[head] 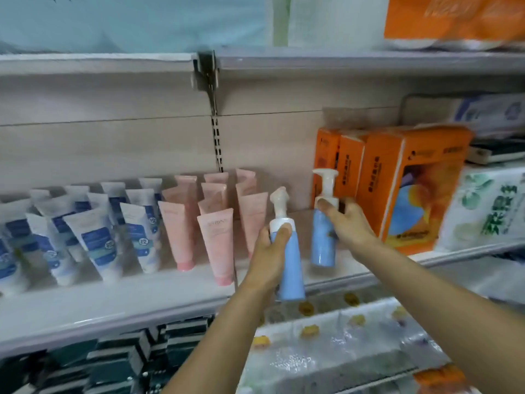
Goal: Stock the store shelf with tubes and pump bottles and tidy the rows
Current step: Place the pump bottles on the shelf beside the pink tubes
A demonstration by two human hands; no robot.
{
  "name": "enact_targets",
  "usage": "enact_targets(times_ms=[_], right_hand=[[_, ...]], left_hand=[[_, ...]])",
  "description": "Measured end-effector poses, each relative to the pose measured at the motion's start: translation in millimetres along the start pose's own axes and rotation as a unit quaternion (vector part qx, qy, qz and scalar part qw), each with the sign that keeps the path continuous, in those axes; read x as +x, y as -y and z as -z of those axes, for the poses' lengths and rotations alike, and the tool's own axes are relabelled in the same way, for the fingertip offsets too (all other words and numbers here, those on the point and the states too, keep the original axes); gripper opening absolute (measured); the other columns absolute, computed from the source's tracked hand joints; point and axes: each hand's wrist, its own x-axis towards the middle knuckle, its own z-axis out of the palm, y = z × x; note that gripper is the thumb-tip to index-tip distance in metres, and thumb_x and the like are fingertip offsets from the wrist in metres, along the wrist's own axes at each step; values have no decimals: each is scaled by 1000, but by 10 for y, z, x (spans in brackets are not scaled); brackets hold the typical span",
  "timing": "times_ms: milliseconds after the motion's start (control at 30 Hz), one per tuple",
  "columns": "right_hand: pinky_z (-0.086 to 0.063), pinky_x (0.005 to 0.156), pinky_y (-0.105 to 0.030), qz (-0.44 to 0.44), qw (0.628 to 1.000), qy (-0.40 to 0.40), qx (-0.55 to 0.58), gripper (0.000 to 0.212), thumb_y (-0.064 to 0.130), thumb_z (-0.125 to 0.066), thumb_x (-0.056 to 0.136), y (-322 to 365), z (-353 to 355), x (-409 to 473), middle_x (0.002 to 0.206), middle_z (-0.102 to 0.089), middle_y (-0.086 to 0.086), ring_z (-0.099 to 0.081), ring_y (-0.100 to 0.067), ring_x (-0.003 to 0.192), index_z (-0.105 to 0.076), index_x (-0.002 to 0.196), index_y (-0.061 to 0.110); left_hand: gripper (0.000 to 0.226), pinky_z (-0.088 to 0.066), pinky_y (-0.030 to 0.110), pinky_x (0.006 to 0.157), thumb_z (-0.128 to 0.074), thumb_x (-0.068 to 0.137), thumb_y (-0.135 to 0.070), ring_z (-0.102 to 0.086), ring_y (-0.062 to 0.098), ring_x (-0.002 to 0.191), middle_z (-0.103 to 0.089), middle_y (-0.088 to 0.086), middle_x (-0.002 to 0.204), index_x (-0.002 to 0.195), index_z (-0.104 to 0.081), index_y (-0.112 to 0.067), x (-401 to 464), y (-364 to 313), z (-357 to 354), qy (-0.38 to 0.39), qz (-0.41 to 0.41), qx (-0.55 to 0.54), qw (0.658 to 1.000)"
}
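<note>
A: Far left of your shelf, the white-and-blue tubes are already up, cap-down and leaning back in rough rows. That stretch looks stocked, though a few tilt unevenly.

B: Next along, the pink tubes stand in their own rows, front one right at the shelf lip. Those look done too, just a bit loose in their spacing.

A: Now your left hand. Its fingers are curled round a blue pump bottle, thumb pressed just under the white collar. The bottle's base hangs at the shelf's front edge, not set down as far as I can tell.

B: And your right hand grips the second pump bottle high up, around the neck below the white pump head. That one sits further back, its base low over the open patch of shelf; whether it touches is too blurred to say.

A: So the bare gap between the pink tubes and the orange boxes is where both bottles look headed.

B: I'd judge you're well along: tubes in, pump bottles only now arriving. Left to do is seating these two, adding any more, then squaring the rows.
</note>
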Motion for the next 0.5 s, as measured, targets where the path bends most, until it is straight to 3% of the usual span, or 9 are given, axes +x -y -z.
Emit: enact_targets(times_ms=[100, 200, 333, 500], right_hand=[[-44, 76, -29, 35, 998, 29, -33, 36, 36, -62, 93, -43, -27, 249, 103, -62, -1, -59, -19, 93, -52, 121, 16], [-39, 78, -26, 73, 993, 68, -68, 40, 38, -62, 92, -158, -147, 421, 103, -59, -5, -57, -20, 96, -48, 120, 13], [-44, 75, -36, 93, 987, 94, -92, 44, 40, -67, 86, -301, -320, 555, 81, -49, 6, -56, -23, 86, -46, 110, 10], [-52, 75, -43, 79, 966, 156, -190, 56, 43, -75, 73, -545, -400, 652, 95, -58, 0, -60, -26, 86, -38, 109, 21]], left_hand=[[31, -54, 45, 87, -60, 89, -52, -64, 24, 97, -65, 1, 103, 110, -52, -32, 60, -33, -179, -84, -93, 18, 992], [41, -52, 35, 89, -61, 88, -49, -62, 14, 102, -63, -6, 109, 123, -48, -30, 125, -40, -288, -136, -164, 21, 977], [25, -47, 14, 82, -62, 93, -31, -58, -8, 92, -60, -15, 107, 110, -46, -40, 121, -63, -364, -192, -198, 22, 961], [36, -49, 30, 92, -61, 93, -32, -60, 3, 102, -60, -11, 112, 125, -46, -27, 164, -32, -320, -253, -210, 41, 943]])
